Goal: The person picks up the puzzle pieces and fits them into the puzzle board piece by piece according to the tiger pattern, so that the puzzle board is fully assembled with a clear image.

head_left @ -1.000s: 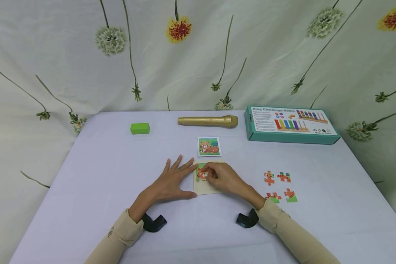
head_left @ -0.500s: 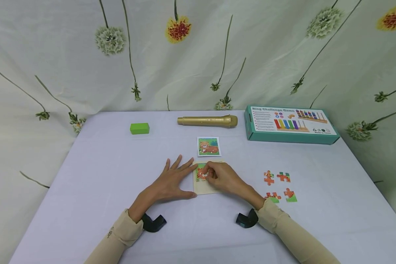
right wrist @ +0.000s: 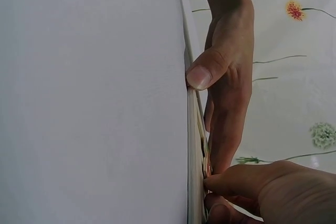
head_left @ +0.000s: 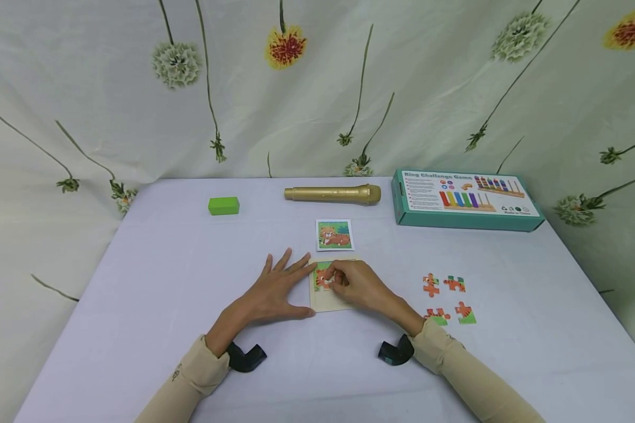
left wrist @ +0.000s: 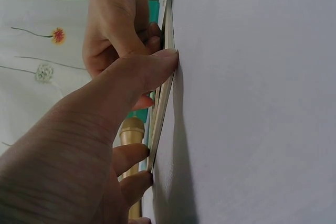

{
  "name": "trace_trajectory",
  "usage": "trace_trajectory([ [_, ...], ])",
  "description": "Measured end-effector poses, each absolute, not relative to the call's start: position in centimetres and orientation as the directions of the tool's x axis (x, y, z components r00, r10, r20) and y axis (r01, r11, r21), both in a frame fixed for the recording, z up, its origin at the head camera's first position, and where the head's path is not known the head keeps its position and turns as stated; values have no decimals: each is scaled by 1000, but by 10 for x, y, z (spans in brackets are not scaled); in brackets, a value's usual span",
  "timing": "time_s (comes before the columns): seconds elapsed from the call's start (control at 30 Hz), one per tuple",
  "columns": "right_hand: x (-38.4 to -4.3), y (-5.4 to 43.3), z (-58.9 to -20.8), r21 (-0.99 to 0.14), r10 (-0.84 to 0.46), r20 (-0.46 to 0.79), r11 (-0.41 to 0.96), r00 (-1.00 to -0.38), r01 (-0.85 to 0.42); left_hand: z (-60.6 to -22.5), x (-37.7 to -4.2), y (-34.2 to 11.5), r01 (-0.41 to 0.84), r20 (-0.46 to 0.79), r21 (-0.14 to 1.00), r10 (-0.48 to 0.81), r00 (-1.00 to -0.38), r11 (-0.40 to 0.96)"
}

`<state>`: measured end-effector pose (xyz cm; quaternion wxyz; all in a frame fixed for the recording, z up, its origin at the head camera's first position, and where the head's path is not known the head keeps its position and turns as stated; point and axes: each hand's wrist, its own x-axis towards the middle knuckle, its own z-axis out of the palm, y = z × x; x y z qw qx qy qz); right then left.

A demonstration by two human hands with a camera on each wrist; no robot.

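Note:
A pale puzzle board (head_left: 327, 302) lies on the white table, with tiger-picture puzzle pieces (head_left: 321, 282) in its upper left part. My left hand (head_left: 275, 296) rests with fingers spread, its index fingertip and thumb (left wrist: 165, 59) touching the board's left side. My right hand (head_left: 364, 286) bends over the board, its thumb and forefinger pinching a puzzle piece there; the fingers mostly hide that piece. Just beyond the board is a square tiger picture card (head_left: 335, 235). Several loose puzzle pieces (head_left: 431, 285) lie to the right of my right hand.
A green block (head_left: 224, 205) sits at the back left. Behind the card lies a gold microphone (head_left: 332, 194), and a teal Ring Challenge Game box (head_left: 468, 200) stands at the back right. A flowered cloth (head_left: 296, 106) hangs behind the table.
Hardly anything differs. My right fingers shift very slightly over the puzzle piece; my left hand stays where it was.

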<state>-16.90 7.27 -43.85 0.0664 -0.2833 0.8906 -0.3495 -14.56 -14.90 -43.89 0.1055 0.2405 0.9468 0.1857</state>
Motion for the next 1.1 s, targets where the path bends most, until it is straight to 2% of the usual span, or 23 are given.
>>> trace_trajectory([
  [0.73, -171, 82, -435, -778, -555, 72, 489, -829, -395, -439, -145, -150, 417, -112, 400, 495, -862, 816],
  [1.1, -176, 125, -419, -791, -492, 109, 483, -863, -375, -438, -145, -149, 417, -119, 402, 498, -859, 816],
])
